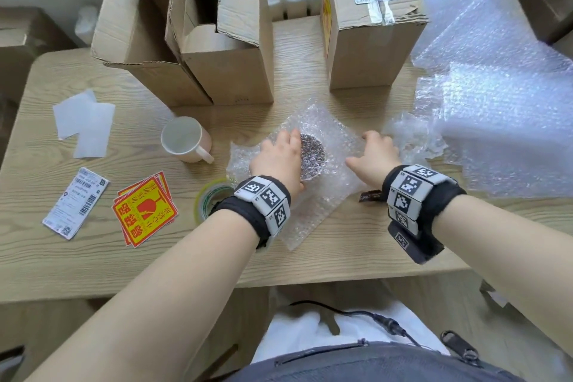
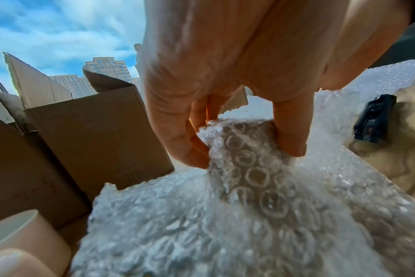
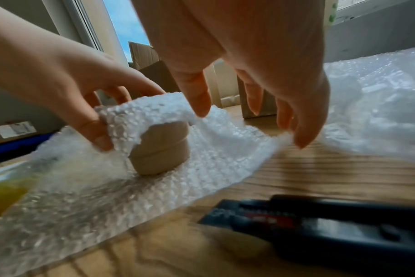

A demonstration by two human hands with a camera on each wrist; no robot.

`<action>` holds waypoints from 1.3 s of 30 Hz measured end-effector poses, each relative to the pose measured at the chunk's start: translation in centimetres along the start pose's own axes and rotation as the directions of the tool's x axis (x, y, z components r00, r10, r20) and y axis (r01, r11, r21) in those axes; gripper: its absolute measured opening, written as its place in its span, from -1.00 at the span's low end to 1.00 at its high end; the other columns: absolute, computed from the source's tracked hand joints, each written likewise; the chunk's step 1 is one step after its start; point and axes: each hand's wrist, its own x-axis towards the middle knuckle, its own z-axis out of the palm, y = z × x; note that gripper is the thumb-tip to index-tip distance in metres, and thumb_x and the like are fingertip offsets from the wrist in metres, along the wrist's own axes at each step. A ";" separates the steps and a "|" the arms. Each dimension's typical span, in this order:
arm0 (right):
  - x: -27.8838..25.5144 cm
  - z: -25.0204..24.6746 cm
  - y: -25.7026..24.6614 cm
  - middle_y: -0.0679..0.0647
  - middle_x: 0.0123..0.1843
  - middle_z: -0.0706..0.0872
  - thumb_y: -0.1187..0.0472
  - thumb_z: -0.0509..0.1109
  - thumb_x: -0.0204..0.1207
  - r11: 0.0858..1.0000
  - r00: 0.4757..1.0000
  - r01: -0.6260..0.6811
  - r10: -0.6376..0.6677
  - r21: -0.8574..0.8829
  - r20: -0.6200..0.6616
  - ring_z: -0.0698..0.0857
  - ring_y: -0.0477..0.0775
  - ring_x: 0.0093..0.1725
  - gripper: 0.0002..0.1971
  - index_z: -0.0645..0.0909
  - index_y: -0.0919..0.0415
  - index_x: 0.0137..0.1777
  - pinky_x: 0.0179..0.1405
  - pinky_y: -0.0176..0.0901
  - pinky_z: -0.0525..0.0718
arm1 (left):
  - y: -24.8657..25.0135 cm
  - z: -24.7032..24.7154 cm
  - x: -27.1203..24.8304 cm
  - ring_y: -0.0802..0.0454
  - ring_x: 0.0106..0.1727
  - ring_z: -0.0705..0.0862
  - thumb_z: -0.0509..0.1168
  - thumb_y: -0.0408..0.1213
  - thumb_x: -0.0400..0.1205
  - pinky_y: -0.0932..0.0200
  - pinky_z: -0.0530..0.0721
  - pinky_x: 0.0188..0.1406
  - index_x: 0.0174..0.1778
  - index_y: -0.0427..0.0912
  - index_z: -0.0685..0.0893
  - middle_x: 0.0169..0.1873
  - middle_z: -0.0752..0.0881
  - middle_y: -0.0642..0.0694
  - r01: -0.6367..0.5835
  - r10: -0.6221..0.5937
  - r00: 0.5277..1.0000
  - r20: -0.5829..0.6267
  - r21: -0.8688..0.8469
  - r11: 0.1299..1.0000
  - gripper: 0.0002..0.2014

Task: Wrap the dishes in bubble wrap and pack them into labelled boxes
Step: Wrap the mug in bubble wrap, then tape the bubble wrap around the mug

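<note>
A small beige bowl [image 1: 313, 155] with a dark patterned inside stands on a sheet of bubble wrap [image 1: 328, 130] in the middle of the table. My left hand [image 1: 280, 150] reaches over its left side and grips a fold of the wrap against the bowl's wall. In the left wrist view, thumb and fingers [image 2: 192, 150] pinch the wrap [image 2: 201, 224] round it. In the right wrist view the bowl [image 3: 161, 150] shows bare on its right side. My right hand [image 1: 372, 149] hovers with spread straight fingers [image 3: 303, 135], their tips touching the sheet's right edge [image 3: 268, 144].
A beige mug [image 1: 186, 139] stands left of the sheet, a tape roll [image 1: 212, 195] and a black cutter [image 1: 370, 195] nearer me. Fragile stickers [image 1: 144, 209], a shipping label [image 1: 76, 203] and backing papers [image 1: 83, 124] lie left. Two open boxes [image 1: 223, 40] and a labelled closed box [image 1: 372, 18] stand behind; loose bubble wrap [image 1: 496, 102] is piled right.
</note>
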 end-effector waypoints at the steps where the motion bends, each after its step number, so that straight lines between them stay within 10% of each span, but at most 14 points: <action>1: 0.3 -0.1 0.1 0.31 0.45 0.36 0.15 0.38 0.48 0.999 0.999 -0.032 0.032 -0.004 0.021 0.43 0.33 0.39 -0.37 0.26 0.25 0.52 0.38 0.15 0.49 | 0.0 0.0 0.0 -0.21 0.45 0.33 0.51 -0.03 0.45 -0.11 0.66 0.11 0.67 -0.11 -0.09 0.55 0.18 -0.10 0.004 -0.004 1.000 -0.006 -0.003 1.000 0.05; 8: 1.4 -1.1 0.1 0.20 0.22 0.62 0.45 0.27 0.48 0.990 1.000 -0.022 0.024 0.138 -0.015 0.62 0.20 0.15 -0.62 0.52 0.30 0.30 0.07 -0.04 0.65 | 0.1 0.1 -0.1 -0.19 0.43 0.38 0.52 -0.08 0.43 -0.10 0.67 0.02 0.65 -0.09 -0.01 0.53 0.22 -0.10 0.022 -0.022 0.999 -0.034 -0.006 1.000 0.01; 14: -0.7 -1.0 -1.0 0.06 -0.32 0.54 0.04 0.16 0.64 0.936 0.997 0.075 -0.068 0.343 -0.032 0.56 0.17 -0.19 -0.67 0.50 0.20 -0.30 -0.16 -0.05 0.50 | 0.1 0.2 -0.1 -0.19 0.41 0.38 0.52 -0.07 0.43 -0.08 0.65 -0.01 0.65 -0.06 -0.04 0.54 0.20 -0.08 0.030 -0.030 0.999 -0.036 -0.010 1.000 0.02; 19: -0.6 -0.5 -1.0 0.13 0.16 0.58 0.13 0.40 0.50 0.986 0.996 0.089 -0.088 0.141 -0.020 0.58 0.15 0.11 -0.55 0.44 0.28 0.34 0.00 -0.10 0.54 | 0.1 0.3 -0.2 -0.20 0.43 0.38 0.49 -0.05 0.46 -0.09 0.66 0.05 0.66 -0.07 -0.10 0.57 0.14 -0.09 0.023 -0.023 0.999 -0.049 -0.012 1.000 0.04; 25: -1.2 -1.0 -2.5 0.17 0.36 0.41 0.18 0.43 0.44 0.984 0.965 0.147 -0.164 -0.099 -0.206 0.41 0.19 0.35 -0.47 0.36 0.15 0.40 0.39 0.05 0.40 | -1.5 0.4 -1.2 -0.13 0.59 0.20 0.54 0.08 0.35 -0.15 0.50 0.40 0.65 -0.01 -0.29 0.65 -0.14 0.02 -0.039 0.032 0.999 -0.037 -0.215 0.976 0.24; 32: -6.0 1.6 -8.3 0.13 0.19 0.58 0.22 0.36 0.45 0.753 0.715 0.653 -0.647 -0.077 -0.263 0.50 0.18 0.26 -0.70 0.61 0.21 0.18 0.30 0.00 0.44 | -8.2 0.4 -3.4 0.04 0.44 0.47 0.45 -0.09 0.52 0.09 0.47 0.43 0.65 0.15 0.04 0.61 0.20 0.03 -0.283 0.140 0.952 -0.272 -0.612 0.739 -0.12; 36: -6.7 4.4 -9.6 0.21 0.62 0.16 -0.02 0.27 0.56 0.793 0.839 0.528 -0.542 -0.302 0.046 0.08 0.25 0.62 -0.37 0.21 0.14 0.58 0.60 0.12 0.02 | -11.7 0.9 -3.8 0.13 0.09 0.63 0.33 -0.33 0.62 0.26 0.53 0.24 0.54 -0.10 0.39 0.30 0.49 -0.01 -0.221 -0.049 0.931 -0.363 -0.664 0.715 -0.46; 39: -6.6 5.4 -8.9 0.19 0.69 -0.19 -0.10 0.19 0.62 0.813 0.899 0.426 -0.431 -0.396 0.081 -0.23 0.27 0.66 -0.27 -0.08 0.04 0.67 0.61 0.20 -0.26 | -14.9 2.5 -4.0 -0.03 0.24 0.61 0.44 -0.17 0.53 0.14 0.52 0.30 0.45 -0.17 0.49 0.28 0.56 -0.13 -0.034 -0.170 0.952 -0.256 -0.639 0.768 -0.45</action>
